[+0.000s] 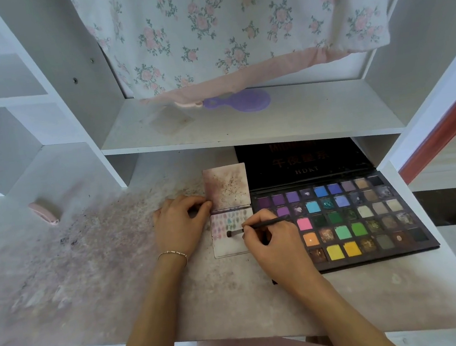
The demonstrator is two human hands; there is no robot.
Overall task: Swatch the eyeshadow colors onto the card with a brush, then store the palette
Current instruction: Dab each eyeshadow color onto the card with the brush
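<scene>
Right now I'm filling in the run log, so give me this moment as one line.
step: swatching | right hand: holds brush, tip on card | left hand: steadies card edge | palette: open, not stored

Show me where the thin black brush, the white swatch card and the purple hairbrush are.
thin black brush (266, 223), head view, mid handle.
white swatch card (229, 248), head view, bare lower part.
purple hairbrush (244, 100), head view, oval head.
</scene>
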